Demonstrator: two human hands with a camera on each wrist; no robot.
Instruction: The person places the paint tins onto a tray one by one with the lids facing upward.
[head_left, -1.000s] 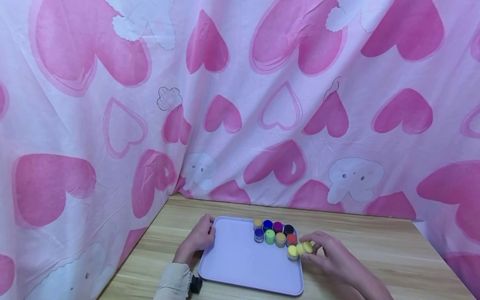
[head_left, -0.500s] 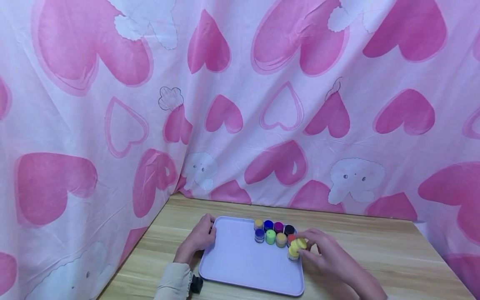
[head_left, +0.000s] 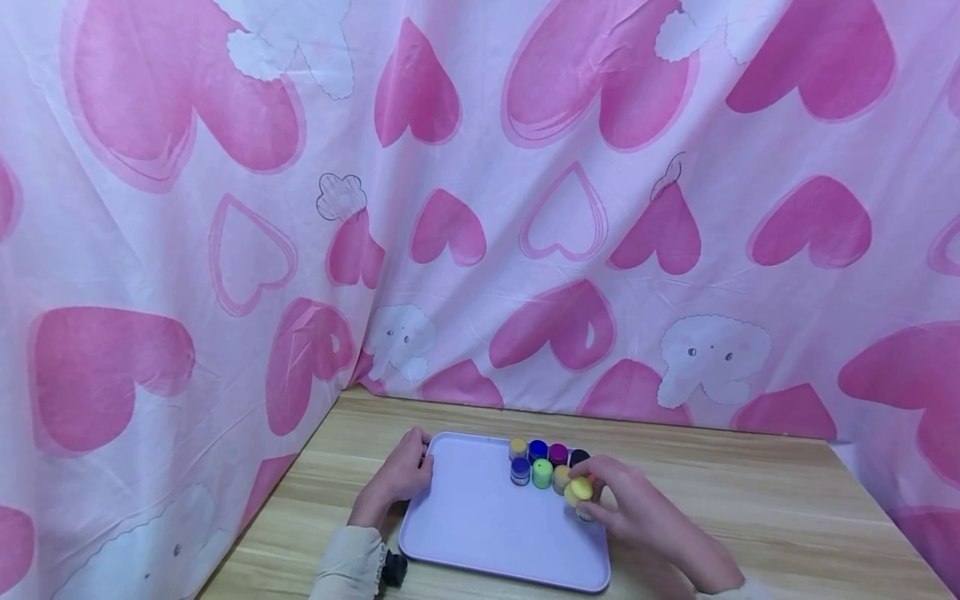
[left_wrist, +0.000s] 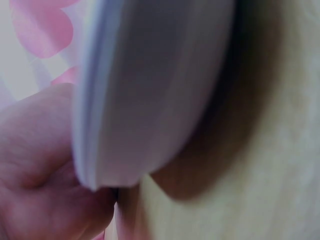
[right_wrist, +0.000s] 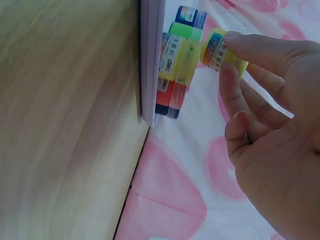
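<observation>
My left hand (head_left: 403,471) grips the left rim of a pale lilac tray (head_left: 480,529); the left wrist view shows the tray's edge (left_wrist: 100,125) close up against the hand. Above the tray's right side, my right hand (head_left: 630,504) pinches a small yellow paint jar (right_wrist: 217,50) between thumb and fingers, tilted and apart from the tray. Just below it stands another yellow jar (right_wrist: 182,62), largely covered in the head view. Two rows of similar jars stand behind, among them a green jar (head_left: 542,473), a purple jar (head_left: 520,471) and a red jar (right_wrist: 172,95).
The tray lies on a wooden table (head_left: 735,500). A pink heart-patterned curtain (head_left: 540,217) hangs behind and to the left. More jars fill the back row: a blue jar (head_left: 537,451), a magenta jar (head_left: 557,454) and a black jar (head_left: 578,457).
My right hand has moved left with the yellow paint jar, from beside the tray's right rim to above the standing yellow jar. My left hand has stayed on the tray.
</observation>
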